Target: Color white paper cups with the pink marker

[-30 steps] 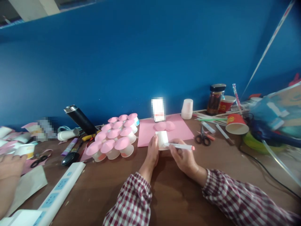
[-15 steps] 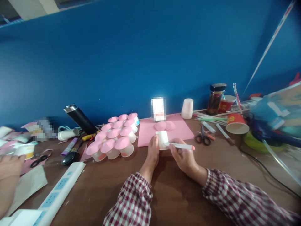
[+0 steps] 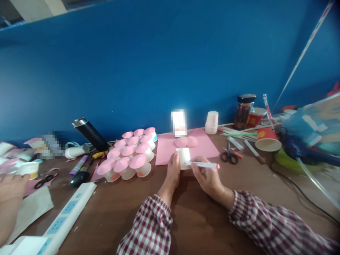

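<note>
My left hand [image 3: 173, 170] grips a white paper cup [image 3: 183, 156] by its left side, the cup upside down over the front edge of the pink paper. In my right hand [image 3: 208, 179] is a white marker pen [image 3: 204, 165] with a reddish end; its tip meets the lower right of the cup's wall. Behind the cup, two pink paper cones [image 3: 181, 142] lie on a pink sheet [image 3: 164, 152]. To the left stand rows of several white cups topped with pink cones [image 3: 137, 161]. Any mark under the pen tip is too small to make out.
Black scissors [image 3: 229, 156], pens and straws lie to the right, near a stack of white cups [image 3: 211, 123], a dark jar [image 3: 243, 111] and a red paper cup [image 3: 267, 139]. A power strip [image 3: 69, 212] and another person's hand [image 3: 12, 194] are at the left.
The pen and the cup have shifted very slightly, with the tip still at the cup's lower right. Both hands keep their hold.
</note>
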